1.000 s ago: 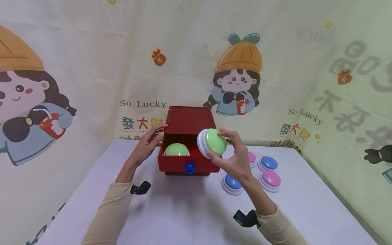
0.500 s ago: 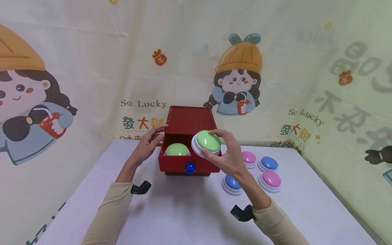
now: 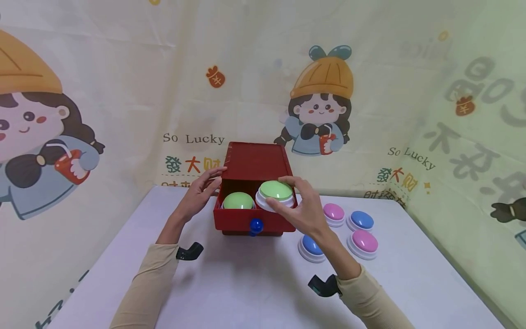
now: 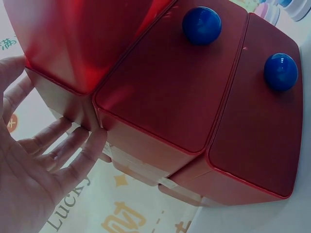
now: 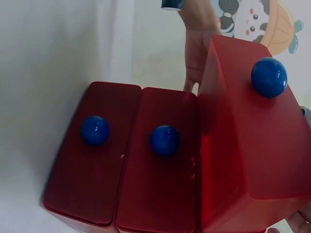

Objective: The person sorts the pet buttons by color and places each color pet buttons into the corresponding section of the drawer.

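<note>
- Resting against the left side of the red three-drawer chest (image 3: 257, 161), the left hand (image 3: 199, 196) has relaxed, fairly straight fingers and grips nothing. I'd use it as a light brace, so the chest doesn't slide on the worktop (image 3: 230, 283).
- One seated green button (image 3: 238, 200) fills the left part of the pulled-out top drawer (image 3: 230, 223), leaving me limited room beside it.
- Out in front juts the blue knob (image 3: 256, 225); I'd pass above it.
- Over the drawer's right part is the held green button (image 3: 276, 191), dome up, roughly level. I can't tell whether its white base touches the drawer.
- The right hand (image 3: 306, 210) pinches that button between thumb and fingers. If lowering it, I'd hold the base flat, clear the front wall and release gently, as fingertips could snag on the right wall.
- Near the right forearm (image 3: 341, 260) stands the near blue button (image 3: 310, 245), partly hidden; beyond are the rear pink button (image 3: 334, 211), far blue button (image 3: 362, 220) and front pink button (image 3: 365, 241). I'd withdraw high to miss them.
</note>
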`<state>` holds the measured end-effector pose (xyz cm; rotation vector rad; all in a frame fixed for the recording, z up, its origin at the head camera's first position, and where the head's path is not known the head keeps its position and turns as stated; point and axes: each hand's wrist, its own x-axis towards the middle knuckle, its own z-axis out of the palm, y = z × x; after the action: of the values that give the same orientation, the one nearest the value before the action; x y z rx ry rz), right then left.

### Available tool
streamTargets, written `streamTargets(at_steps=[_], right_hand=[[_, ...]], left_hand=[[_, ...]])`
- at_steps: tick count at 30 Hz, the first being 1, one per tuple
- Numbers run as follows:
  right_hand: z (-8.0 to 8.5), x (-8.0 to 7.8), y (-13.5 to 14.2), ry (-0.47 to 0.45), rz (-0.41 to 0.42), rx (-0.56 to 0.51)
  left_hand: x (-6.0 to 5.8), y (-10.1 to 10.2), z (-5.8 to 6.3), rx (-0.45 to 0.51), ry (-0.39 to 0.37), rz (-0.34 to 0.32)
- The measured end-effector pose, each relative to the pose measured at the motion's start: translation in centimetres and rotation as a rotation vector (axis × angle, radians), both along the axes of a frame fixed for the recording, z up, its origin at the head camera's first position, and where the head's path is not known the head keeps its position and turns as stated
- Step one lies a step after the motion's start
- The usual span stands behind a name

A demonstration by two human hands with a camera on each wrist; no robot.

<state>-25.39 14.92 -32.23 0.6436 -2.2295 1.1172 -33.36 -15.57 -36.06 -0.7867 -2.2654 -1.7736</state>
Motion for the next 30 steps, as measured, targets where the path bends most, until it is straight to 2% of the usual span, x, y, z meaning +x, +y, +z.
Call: streamTargets(at_steps=[12,24,30], right_hand=[[-0.4,0.3,0.3,0.076,-0.001,-0.053],[-0.1,2.6,0.0,0.151,0.043,-0.111],[-0.2,3.8,-0.3,0.195,0.071,-0.104]], left_hand=[[0.0,0.1,-0.1,0.006,0.004,-0.005],[0.0,0.1,-0.1,0.006,0.002,-0.007],[-0.1,0.0,-0.2,0.01,0.005,-0.003]])
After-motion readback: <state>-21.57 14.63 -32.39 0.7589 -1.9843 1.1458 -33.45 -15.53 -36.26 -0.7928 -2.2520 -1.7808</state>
